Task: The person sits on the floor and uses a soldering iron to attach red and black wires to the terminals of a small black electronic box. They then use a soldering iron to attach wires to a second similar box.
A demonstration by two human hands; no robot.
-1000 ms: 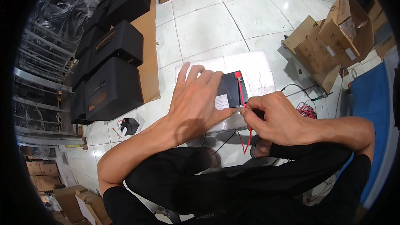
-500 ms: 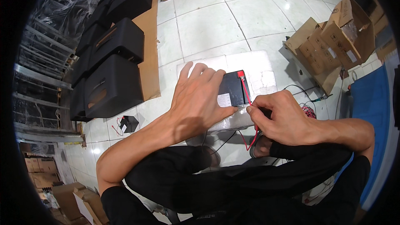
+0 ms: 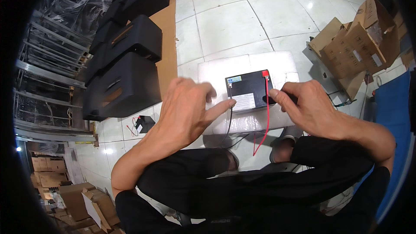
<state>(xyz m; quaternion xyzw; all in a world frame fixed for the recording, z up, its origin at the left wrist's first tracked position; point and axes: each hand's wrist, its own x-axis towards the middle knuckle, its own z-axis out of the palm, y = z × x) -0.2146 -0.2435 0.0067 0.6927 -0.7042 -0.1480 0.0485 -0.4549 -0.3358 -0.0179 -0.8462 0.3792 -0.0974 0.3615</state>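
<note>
A black sealed battery [image 3: 246,87] with a white label lies on a white foam block [image 3: 223,66]. A red wire [image 3: 268,119] runs from its red-marked terminal at the far right corner. From the far left terminal a black wire [image 3: 231,115] trails down over the block's near side. My left hand [image 3: 184,115] is open left of the battery, its thumb tip close to the black wire; the fingers are slightly blurred. My right hand [image 3: 310,108] is open at the battery's right edge, thumb apart from the bent forefinger. Whether the thumb touches the battery I cannot tell.
Black moulded cases [image 3: 123,89] stand in rows on cardboard at the left. A smaller black battery [image 3: 145,124] with a red wire sits on the tiled floor. An opened carton [image 3: 359,47] is at the right, near a blue panel [image 3: 392,108]. More boxes [image 3: 78,199] are at lower left.
My right hand has let go of the red wire and moved slightly right. My left hand has drawn off the battery to the left, uncovering the black wire's terminal. The view has shifted a little.
</note>
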